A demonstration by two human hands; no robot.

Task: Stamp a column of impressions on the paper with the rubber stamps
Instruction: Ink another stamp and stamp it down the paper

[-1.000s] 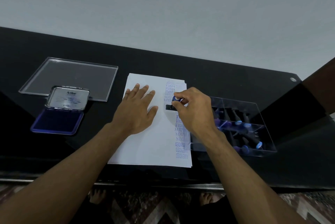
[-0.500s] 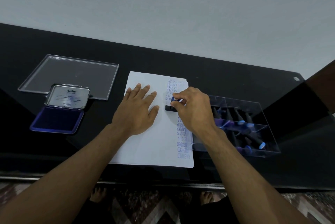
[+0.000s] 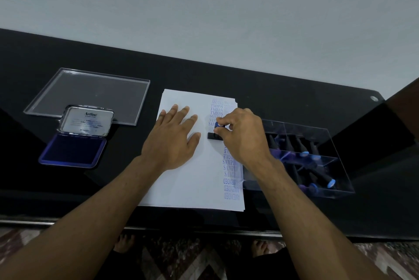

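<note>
Black and shiny, the table (image 3: 283, 89) stretches under a pale wall. White paper (image 3: 188, 180) lies in the middle of it. The left hand (image 3: 172, 139) lies flat on the paper with its fingers straight and a little spread, holding the sheet down. The right hand (image 3: 240, 134) pinches the blue knob of a stamp (image 3: 214, 133) between thumb and fingertips. The stamp's black base sits down on the paper, just beside the left thumb. Its long side runs across the sheet, left to right, the same way the printed words run. The stamp stands right under the right fingers, so the right hand is the one to lift it straight up.

Blue words (image 3: 229, 166) go down the right edge of the paper in a column. Some say SAMPLE, and the lowest ones end in ENDED. The stamp sits in the gap between the top words and the lower ones.

An open ink pad (image 3: 72, 150) lies well away to the left, in front of a clear lid (image 3: 90, 94). More stamps lie in a clear box (image 3: 317, 162) to the right, touching the paper's edge or very close to it.

Compared with half a second ago, almost nothing differs. Both hands and the stamp are in the same places on the sheet. It looks like the stamp is being pressed down, and the next move is likely a lift.
</note>
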